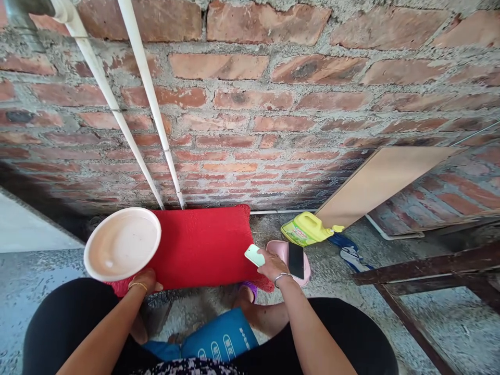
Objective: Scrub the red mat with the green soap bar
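Observation:
A red cloth (203,245) with textured edges lies spread over a low support that it hides. My left hand (146,281) is closed on the cloth's near edge, just below the rim of a cream plastic basin (123,245); some of its fingers are hidden. The basin sits over the left end of the cloth with a little whitish stuff inside. My right hand (273,264) grips a pale green bar (254,255) that looks like soap, over the cloth's right edge. Beside that hand is a pink container (307,268) with a dark rectangular thing (296,259) on it.
A yellow jug (307,229) stands by the wall, near a leaning tan board (383,182). Blue-and-white footwear (353,258) and a dark wooden frame (422,276) are on the right. White pipes (150,99) run down the brick wall. A blue printed fabric (219,336) lies between my legs.

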Available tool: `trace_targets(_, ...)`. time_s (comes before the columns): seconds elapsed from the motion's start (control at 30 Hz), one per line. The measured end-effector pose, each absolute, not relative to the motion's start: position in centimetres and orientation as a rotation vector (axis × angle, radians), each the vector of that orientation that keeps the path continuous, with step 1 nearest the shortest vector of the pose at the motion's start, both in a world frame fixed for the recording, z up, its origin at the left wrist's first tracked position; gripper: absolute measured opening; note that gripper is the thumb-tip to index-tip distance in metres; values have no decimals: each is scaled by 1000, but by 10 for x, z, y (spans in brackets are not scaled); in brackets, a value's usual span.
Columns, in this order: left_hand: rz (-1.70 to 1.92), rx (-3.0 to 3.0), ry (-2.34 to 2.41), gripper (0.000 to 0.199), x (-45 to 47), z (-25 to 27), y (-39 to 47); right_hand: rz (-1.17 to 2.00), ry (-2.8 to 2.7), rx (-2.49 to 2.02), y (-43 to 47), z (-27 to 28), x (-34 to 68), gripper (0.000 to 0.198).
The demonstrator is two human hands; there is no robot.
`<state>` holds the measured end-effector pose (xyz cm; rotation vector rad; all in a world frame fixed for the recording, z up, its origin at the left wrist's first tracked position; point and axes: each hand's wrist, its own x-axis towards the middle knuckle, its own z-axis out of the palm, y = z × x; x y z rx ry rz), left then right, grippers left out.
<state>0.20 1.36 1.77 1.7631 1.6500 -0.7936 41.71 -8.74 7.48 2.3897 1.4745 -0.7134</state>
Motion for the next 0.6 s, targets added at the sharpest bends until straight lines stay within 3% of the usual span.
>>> trace_targets(0.13,-793,1769,1644,40,3,22,12,-785,1410,2380,-86,67,420,63)
trace_targets(0.3,-770,1726,1651,39,0,18,13,-517,1242,2440,-90,69,432,45)
trace_targets(0.47,-722,1729,1668,43,-6,4,16,-662,1310,2400,-87,65,432,55)
trace_targets(0.6,-675,1709,1708,41,-10,-9,16,-582,1186,2380,-90,68,440,41)
